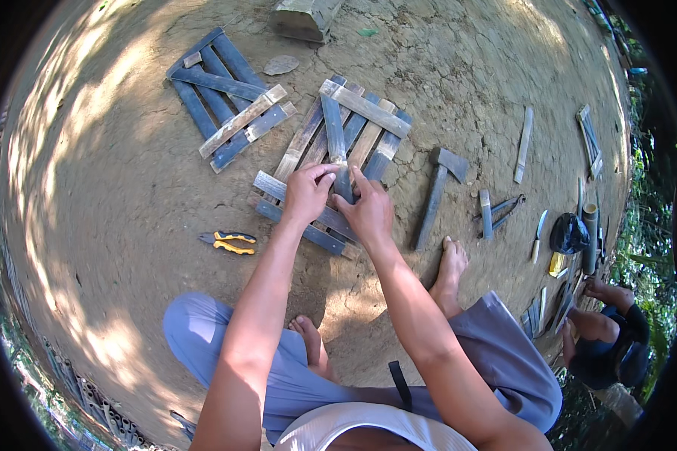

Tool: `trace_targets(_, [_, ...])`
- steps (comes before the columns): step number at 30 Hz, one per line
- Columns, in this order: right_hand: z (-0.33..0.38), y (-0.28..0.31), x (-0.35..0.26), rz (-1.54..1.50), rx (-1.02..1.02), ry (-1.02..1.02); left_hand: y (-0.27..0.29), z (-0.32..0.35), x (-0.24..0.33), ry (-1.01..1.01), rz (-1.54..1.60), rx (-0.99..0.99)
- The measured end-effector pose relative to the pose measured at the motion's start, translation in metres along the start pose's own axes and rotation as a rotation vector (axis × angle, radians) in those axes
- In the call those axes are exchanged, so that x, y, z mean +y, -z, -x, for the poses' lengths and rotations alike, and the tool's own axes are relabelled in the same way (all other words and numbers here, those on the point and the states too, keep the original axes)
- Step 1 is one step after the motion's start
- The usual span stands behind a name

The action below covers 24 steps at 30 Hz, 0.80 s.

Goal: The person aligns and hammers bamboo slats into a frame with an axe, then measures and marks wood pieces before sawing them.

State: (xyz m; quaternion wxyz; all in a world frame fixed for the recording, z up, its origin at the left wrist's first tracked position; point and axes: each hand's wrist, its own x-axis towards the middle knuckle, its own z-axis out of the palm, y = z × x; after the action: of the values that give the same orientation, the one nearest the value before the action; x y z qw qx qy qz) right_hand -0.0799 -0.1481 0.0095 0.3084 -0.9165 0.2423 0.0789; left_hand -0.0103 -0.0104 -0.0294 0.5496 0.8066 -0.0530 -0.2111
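Note:
In front of me on the ground lies a slatted wooden panel (301, 140), with weathered strips side by side and a crosspiece at its far end. A dark diagonal wooden slat (333, 124) runs over it toward me. My left hand (307, 193) is closed, fingertips pressed at the slat's near end from the left. My right hand (368, 209) grips the same end from the right, thumb and fingers on either side. Under and beside my hands, a near crosspiece (269, 184) spans the strips. Any small thing between my fingertips is too hidden to make out.
A second slatted panel (226, 94) lies at the far left, near a wooden block (305, 19). Yellow-handled pliers (229, 241) are at left. To the right are an axe (438, 195), a hammer (486, 214), pincers (508, 213) and a knife (539, 237). Another person (613, 338) crouches at far right.

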Motion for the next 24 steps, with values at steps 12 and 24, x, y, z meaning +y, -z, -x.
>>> trace_targets(12, [0.002, -0.002, 0.005, -0.023, 0.034, 0.033, -0.01, 0.008, -0.005, -0.055, -0.034, 0.055])
trace_targets(24, [0.002, -0.006, 0.004, -0.025, 0.095, 0.035, -0.022, 0.009, 0.004, -0.08, 0.004, 0.116])
